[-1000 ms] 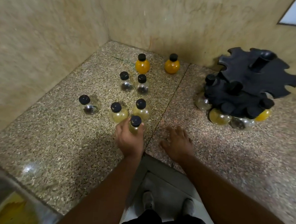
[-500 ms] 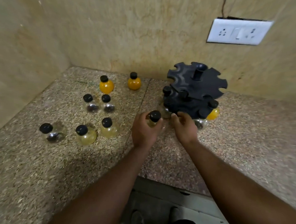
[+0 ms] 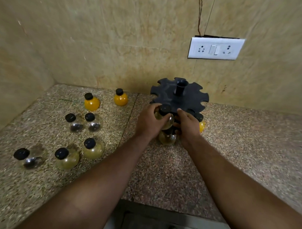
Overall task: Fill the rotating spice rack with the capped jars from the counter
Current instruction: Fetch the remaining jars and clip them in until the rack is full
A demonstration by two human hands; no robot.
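A black two-tier spice rack (image 3: 181,96) stands near the back wall. My left hand (image 3: 149,122) grips a pale yellow jar with a black cap (image 3: 164,113) against the front edge of the rack's upper tier. My right hand (image 3: 187,126) grasps the rack's lower tier beside that jar. Below them a pale yellow jar (image 3: 167,138) hangs in the lower tier, and an orange jar (image 3: 202,126) shows at its right. Several capped jars stand on the counter (image 3: 161,174) to the left: two orange (image 3: 92,103), clear ones (image 3: 74,122) and pale yellow ones (image 3: 93,148).
Walls close the counter at the back and the left, forming a corner. A white switch and socket plate (image 3: 216,48) sits on the back wall above the rack. The counter's front edge runs below my forearms, with the floor beyond it.
My left hand lifted the pale yellow jar from the counter and carried it right and up to the rack's upper tier. My right hand moved from the counter onto the rack.
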